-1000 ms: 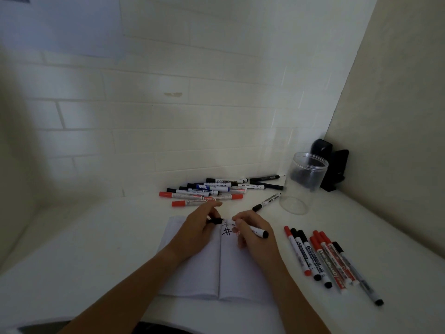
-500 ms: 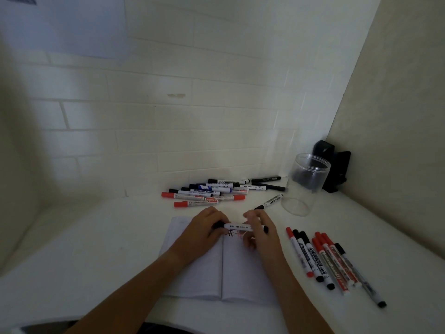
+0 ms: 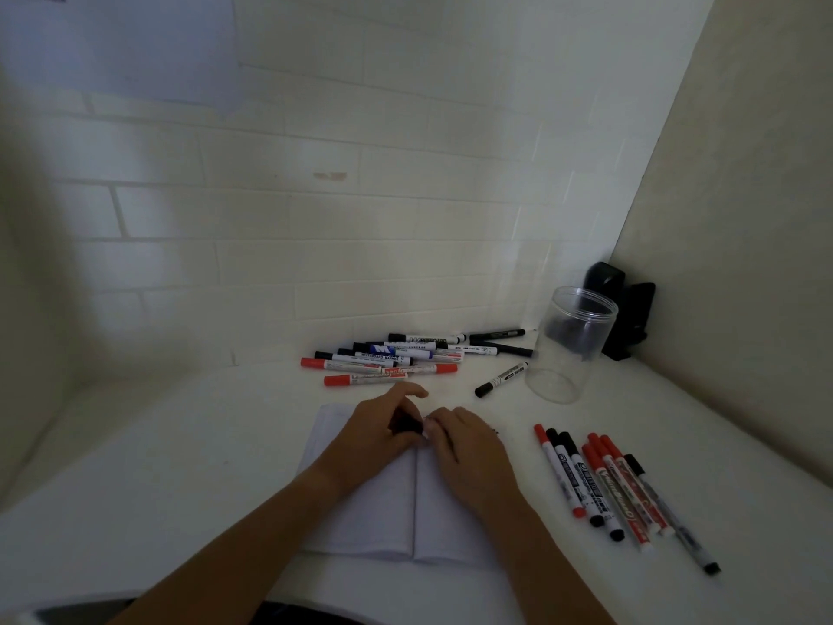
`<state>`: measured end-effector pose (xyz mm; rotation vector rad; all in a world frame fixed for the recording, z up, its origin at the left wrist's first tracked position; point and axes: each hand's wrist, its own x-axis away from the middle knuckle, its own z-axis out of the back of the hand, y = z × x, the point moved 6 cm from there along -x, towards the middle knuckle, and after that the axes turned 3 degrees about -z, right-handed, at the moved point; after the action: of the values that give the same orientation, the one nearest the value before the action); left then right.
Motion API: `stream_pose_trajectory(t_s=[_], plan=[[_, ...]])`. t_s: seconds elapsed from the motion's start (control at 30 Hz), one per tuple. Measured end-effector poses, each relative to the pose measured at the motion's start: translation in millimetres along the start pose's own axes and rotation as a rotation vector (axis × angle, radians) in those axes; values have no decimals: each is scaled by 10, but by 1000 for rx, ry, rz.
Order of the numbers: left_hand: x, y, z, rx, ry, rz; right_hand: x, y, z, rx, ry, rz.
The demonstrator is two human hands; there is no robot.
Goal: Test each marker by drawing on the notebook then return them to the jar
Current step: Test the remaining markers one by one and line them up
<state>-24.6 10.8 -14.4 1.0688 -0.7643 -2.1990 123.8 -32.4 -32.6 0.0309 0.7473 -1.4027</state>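
Note:
An open white notebook (image 3: 369, 512) lies on the table in front of me. Over its top edge my left hand (image 3: 374, 437) pinches a black marker cap (image 3: 405, 424). My right hand (image 3: 469, 453) grips the marker's body, which its fingers mostly hide; only the tip end near the cap shows. The two hands meet at the cap. A clear plastic jar (image 3: 570, 345) stands open at the right rear. A heap of several markers (image 3: 396, 356) lies behind the notebook. A row of several markers (image 3: 608, 484) lies to the right.
One black-capped marker (image 3: 502, 379) lies alone beside the jar. A black object (image 3: 620, 309) stands in the corner behind the jar. A white tiled wall runs along the back and a beige wall closes the right side.
My right hand stopped drawing and turned the marker level. Both hands came together, and the cap in my left hand now meets the marker's tip. The drawn marks are hidden under my hands.

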Motion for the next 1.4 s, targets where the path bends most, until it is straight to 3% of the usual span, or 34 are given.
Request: stream_pose_trajectory(t_s=[0.33, 0.5, 0.93, 1.2, 1.27, 1.33, 1.4], plan=[[50, 118, -84, -26, -104, -75, 15, -176, -26, 153, 2, -149], [3, -41, -78, -126, -12, -78, 43, -70, 23, 197, -3, -329], [-9, -123, -89, -289, 25, -86, 90, 268, 176, 318, 84, -399], [-25, -151, -123, -438, 44, -150, 200, 680, 479, 477, 74, -740], [-24, -182, -132, -443, 22, -138, 163, 647, 518, 429, 170, -668], [-38, -184, -140, -450, 1, -134, 85, 527, 459, 281, 250, -458], [-64, -193, -125, -467, -12, -129, 44, 348, 316, 166, 192, -248]])
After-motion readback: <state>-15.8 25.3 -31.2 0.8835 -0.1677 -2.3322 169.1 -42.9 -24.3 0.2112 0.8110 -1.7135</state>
